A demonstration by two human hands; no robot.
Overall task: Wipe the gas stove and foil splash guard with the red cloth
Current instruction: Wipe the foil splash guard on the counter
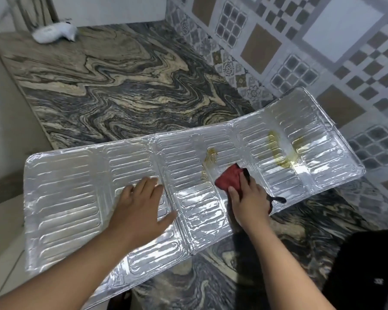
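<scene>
The foil splash guard (76, 193) lies flat on the marbled surface (126, 86), its long axis running from near left to far right toward the tiled wall (300, 52). The right hand (249, 202) presses the red cloth (230, 179) onto the guard's middle panel, fingers curled over the bunched cloth and gripping it. The nearest yellow-brown stain (212, 156) sits on the guard just beyond the cloth, slightly to its left; a larger greasy smear (278, 151) lies farther along the guard to the right, one panel over. Both lie away from the person, so the next stroke probably has to push forward and then rightward along the guard's length. The right hand is clearly the nearer one to both marks. The left hand (141, 202) rests flat on the guard left of the cloth, fingers spread and straight, seemingly pinning the light foil. No gas stove is in view.
</scene>
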